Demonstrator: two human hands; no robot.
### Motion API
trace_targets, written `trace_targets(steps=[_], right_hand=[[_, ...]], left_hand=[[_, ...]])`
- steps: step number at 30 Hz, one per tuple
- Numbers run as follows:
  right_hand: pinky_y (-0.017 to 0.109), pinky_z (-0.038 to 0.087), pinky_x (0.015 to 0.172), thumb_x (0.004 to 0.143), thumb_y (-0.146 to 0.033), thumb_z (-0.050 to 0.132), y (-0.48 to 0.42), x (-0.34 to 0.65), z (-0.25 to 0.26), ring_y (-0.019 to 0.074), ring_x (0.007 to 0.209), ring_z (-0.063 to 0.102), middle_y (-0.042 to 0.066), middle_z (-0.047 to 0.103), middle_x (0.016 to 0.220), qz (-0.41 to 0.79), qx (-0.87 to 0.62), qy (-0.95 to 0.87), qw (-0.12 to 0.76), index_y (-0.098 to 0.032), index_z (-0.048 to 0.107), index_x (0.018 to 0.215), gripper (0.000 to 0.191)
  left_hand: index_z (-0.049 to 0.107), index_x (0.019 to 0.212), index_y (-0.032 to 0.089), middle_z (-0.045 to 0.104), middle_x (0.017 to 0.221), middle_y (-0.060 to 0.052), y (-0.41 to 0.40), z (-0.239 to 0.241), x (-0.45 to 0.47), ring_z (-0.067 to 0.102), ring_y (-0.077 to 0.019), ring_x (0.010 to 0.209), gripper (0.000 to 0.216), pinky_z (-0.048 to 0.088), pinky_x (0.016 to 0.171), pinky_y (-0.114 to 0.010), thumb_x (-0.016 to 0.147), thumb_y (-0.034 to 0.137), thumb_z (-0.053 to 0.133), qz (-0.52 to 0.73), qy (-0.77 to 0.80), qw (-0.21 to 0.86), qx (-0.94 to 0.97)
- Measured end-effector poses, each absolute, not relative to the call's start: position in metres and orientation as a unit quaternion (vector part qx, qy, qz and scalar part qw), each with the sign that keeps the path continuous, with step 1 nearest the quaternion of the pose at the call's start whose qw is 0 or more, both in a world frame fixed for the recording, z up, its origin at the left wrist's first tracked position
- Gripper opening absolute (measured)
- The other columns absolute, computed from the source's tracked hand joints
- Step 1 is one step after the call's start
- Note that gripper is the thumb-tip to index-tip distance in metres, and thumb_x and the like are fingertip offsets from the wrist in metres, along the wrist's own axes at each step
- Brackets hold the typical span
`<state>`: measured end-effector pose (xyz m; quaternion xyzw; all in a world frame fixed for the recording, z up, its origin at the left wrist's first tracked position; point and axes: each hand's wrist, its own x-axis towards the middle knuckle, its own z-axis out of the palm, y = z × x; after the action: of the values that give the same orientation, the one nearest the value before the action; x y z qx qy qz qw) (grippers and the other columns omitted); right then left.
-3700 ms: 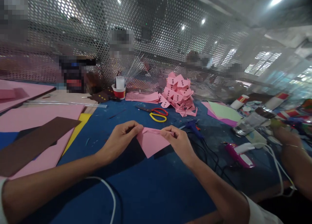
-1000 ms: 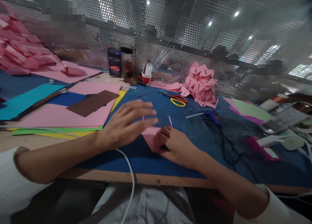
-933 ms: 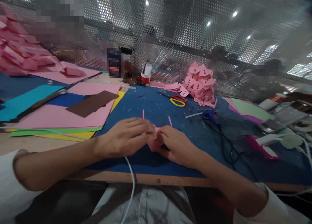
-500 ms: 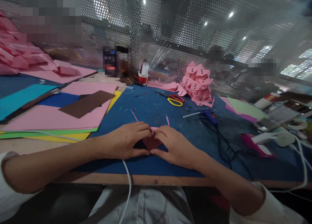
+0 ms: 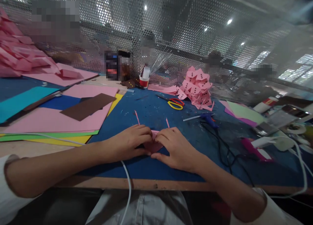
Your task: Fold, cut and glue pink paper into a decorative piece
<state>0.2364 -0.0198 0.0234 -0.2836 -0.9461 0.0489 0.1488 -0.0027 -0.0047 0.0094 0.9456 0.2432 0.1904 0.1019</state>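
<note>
A small folded piece of pink paper [image 5: 153, 146] sits between my two hands near the front of the blue tabletop [image 5: 156, 171]. My left hand [image 5: 133, 141] grips its left side, fingers curled over the top and thumb low. From the other side my right hand [image 5: 174, 146] holds it, fingertips on the upper edge and thumb at the lower front. Two thin pink ends stick up behind the fingers, one beyond each hand. Much of the paper is hidden by my fingers.
Scissors [image 5: 176, 103] and a blue glue gun [image 5: 209, 119] with a black cord lie beyond my hands. Coloured sheets [image 5: 61, 120] are stacked left. Dotted pink paper shapes [image 5: 197, 88] and a red-white cup [image 5: 144, 80] stand at the back; a magenta tool [image 5: 255, 150] lies right.
Both hands stay on the pink paper with only slight finger shifts. My left thumb has moved up a little. The view has tilted slightly.
</note>
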Motion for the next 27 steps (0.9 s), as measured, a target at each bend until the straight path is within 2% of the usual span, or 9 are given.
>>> trace_targets(steps=[7, 13, 17, 20, 23, 27], right_hand=[[0.040, 0.040, 0.092, 0.094, -0.050, 0.061, -0.018, 0.236, 0.022, 0.0266, 0.108, 0.057, 0.011, 0.066, 0.116, 0.036, -0.290, -0.947, 0.137, -0.015, 0.060, 0.107, 0.038], [0.041, 0.037, 0.092, 0.098, -0.046, 0.056, -0.019, 0.236, 0.021, 0.0262, 0.106, 0.057, 0.011, 0.066, 0.112, 0.000, -0.289, -0.948, 0.134, -0.015, 0.060, 0.109, 0.033], [0.042, 0.034, 0.092, 0.093, -0.027, 0.059, -0.018, 0.238, 0.021, 0.0258, 0.101, 0.056, 0.011, 0.066, 0.107, -0.029, -0.288, -0.947, 0.142, -0.014, 0.060, 0.108, 0.020], [0.042, 0.033, 0.092, 0.089, -0.016, 0.055, -0.015, 0.239, 0.018, 0.0243, 0.098, 0.057, 0.011, 0.067, 0.103, -0.049, -0.289, -0.945, 0.148, -0.014, 0.061, 0.107, 0.018], [0.040, 0.032, 0.092, 0.096, -0.019, 0.052, -0.013, 0.239, 0.015, 0.0213, 0.091, 0.058, 0.008, 0.069, 0.098, -0.038, -0.299, -0.938, 0.170, -0.015, 0.062, 0.101, 0.012], [0.038, 0.031, 0.092, 0.101, -0.027, 0.052, -0.011, 0.238, 0.013, 0.0186, 0.087, 0.060, 0.005, 0.070, 0.091, -0.016, -0.319, -0.926, 0.203, -0.017, 0.062, 0.095, 0.016]], left_hand=[[0.062, 0.096, 0.019, 0.065, 0.106, -0.005, -0.006, 0.006, -0.002, 0.058, -0.0204, 0.099, 0.005, 0.042, 0.089, -0.033, 0.092, 0.016, 0.063, 0.189, 0.246, 0.076, 0.948], [0.063, 0.099, 0.017, 0.067, 0.099, -0.006, -0.004, 0.002, -0.002, 0.059, -0.0201, 0.093, 0.006, 0.045, 0.087, -0.033, 0.095, 0.016, 0.059, 0.204, 0.242, 0.051, 0.947], [0.062, 0.106, 0.015, 0.067, 0.102, -0.007, -0.002, 0.002, -0.002, 0.062, -0.0185, 0.093, 0.011, 0.048, 0.085, -0.030, 0.096, 0.016, 0.057, 0.238, 0.242, 0.066, 0.938], [0.061, 0.109, 0.014, 0.068, 0.103, -0.007, -0.003, 0.004, -0.002, 0.064, -0.0174, 0.095, 0.013, 0.049, 0.085, -0.027, 0.097, 0.015, 0.055, 0.253, 0.238, 0.075, 0.935], [0.060, 0.112, 0.016, 0.069, 0.104, -0.006, -0.006, 0.006, -0.003, 0.066, -0.0167, 0.095, 0.015, 0.050, 0.086, -0.027, 0.099, 0.020, 0.054, 0.257, 0.245, 0.080, 0.931], [0.058, 0.120, 0.017, 0.071, 0.104, -0.006, -0.009, 0.008, -0.005, 0.068, -0.0171, 0.094, 0.024, 0.052, 0.084, -0.027, 0.100, 0.029, 0.055, 0.261, 0.248, 0.070, 0.930]])
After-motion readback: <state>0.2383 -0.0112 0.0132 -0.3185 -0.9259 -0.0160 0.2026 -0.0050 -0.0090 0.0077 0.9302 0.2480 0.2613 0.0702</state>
